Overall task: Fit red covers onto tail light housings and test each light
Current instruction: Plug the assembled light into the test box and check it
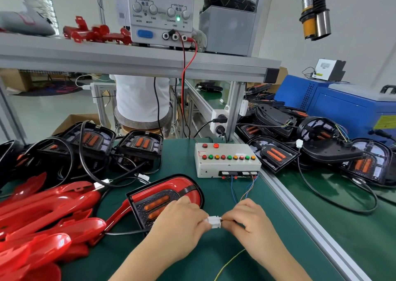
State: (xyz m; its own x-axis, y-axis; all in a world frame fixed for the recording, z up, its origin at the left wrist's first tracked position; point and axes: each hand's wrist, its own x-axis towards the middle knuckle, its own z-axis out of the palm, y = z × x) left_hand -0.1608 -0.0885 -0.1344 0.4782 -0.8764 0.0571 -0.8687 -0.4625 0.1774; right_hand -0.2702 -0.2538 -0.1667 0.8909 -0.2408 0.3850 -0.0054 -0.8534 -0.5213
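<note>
Head view: left grip (180,223) and right grip (250,220) both pinch white connector (214,221), lying 9-to-3; tail light (171,191) at 10 o'clock.

I have covers (42,216) piled along the bench's (203,259) left edge, housings (139,145) behind them. The test box (227,158) sits back right, one light (165,197) before it.

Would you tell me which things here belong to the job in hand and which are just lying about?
Job: left hand, right hand, white connector, covered tail light, test box, power supply, red covers, bare housings.
Lying about: blue machine, grey bin, yellow nozzle.
</note>
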